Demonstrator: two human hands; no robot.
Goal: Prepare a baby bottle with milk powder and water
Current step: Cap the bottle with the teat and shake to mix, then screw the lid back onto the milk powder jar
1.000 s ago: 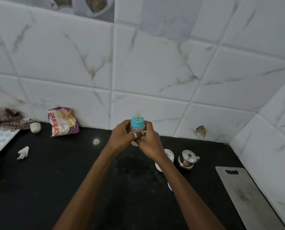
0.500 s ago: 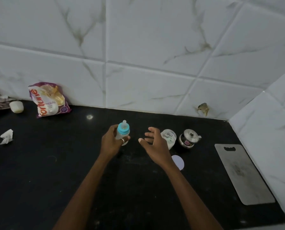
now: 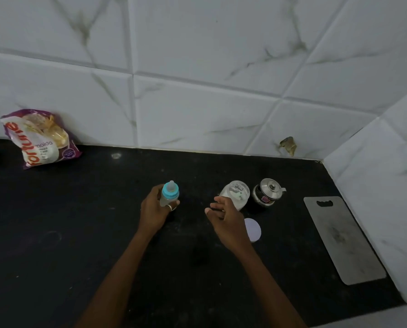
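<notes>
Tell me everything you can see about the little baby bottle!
The baby bottle is small, with a clear plastic-looking body, a bright blue screw collar and a pale see-through teat on top. It stands about upright over the black counter. The left hand wraps around its body; the right hand does not touch it.

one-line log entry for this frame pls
left hand: holds capped baby bottle upright | right hand: open, empty, beside powder jar | jar lid: off, on counter
</notes>
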